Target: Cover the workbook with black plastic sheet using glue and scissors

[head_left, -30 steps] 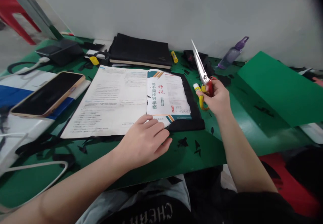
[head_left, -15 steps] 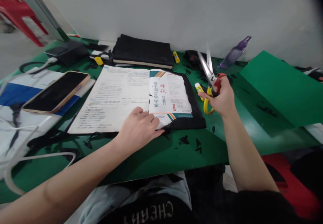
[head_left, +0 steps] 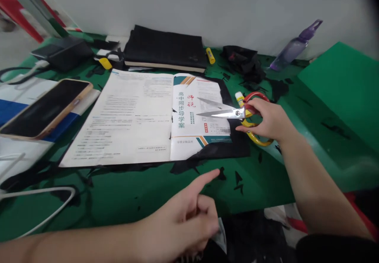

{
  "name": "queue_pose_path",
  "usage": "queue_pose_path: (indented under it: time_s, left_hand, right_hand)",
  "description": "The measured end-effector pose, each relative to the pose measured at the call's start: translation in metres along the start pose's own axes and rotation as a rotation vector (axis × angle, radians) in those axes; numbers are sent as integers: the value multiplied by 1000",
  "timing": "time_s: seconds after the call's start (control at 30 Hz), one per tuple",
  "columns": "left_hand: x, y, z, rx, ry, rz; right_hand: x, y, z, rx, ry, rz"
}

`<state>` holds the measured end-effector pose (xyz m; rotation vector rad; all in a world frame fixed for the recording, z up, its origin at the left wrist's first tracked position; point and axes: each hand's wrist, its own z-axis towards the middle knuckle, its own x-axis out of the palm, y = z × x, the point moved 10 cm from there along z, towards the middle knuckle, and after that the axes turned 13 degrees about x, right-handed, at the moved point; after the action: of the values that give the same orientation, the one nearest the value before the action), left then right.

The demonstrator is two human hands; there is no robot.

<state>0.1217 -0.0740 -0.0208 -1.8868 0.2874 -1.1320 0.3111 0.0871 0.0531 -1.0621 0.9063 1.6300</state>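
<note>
My right hand (head_left: 266, 119) grips scissors (head_left: 233, 113) with red and yellow handles. Their blades are slightly apart and point left over the right part of an open printed booklet (head_left: 142, 117), which lies on a black sheet (head_left: 237, 146) on the green table (head_left: 166, 188). My left hand (head_left: 183, 219) is off the booklet, near the table's front edge, with the forefinger stretched out and the other fingers curled; it holds nothing. A small glue stick (head_left: 239, 97) lies just behind the scissor handles.
A phone (head_left: 44, 107) rests on blue-and-white papers at the left, with white cables (head_left: 41, 194) in front. A black notebook (head_left: 166, 51), a black cloth heap (head_left: 244, 61) and a purple spray bottle (head_left: 296, 46) stand at the back. A green board (head_left: 346, 89) slopes at the right. Black scraps dot the table.
My right hand swung the scissors from pointing up down to level over the booklet. My left hand lifted off the booklet's lower edge and drew back toward me.
</note>
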Motion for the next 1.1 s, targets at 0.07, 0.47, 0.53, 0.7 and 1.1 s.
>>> queue_pose_path:
  time_s: [0.07,0.47,0.53,0.7,1.1]
  left_hand:
    - [-5,2,8,-26,-107,-290]
    - [-26,-1,17,70,-263,-519]
    - [-26,-3,18,85,-251,-507]
    - [-28,-3,15,82,-293,-511]
    - [-37,17,-4,49,-668,-515]
  right_hand:
    - [0,3,-1,-43,13,14]
    - [2,44,-9,-157,141,-7]
    - [2,52,-12,-176,182,6]
    - [3,59,-17,-183,256,34]
    - [-9,38,-11,-96,74,-84]
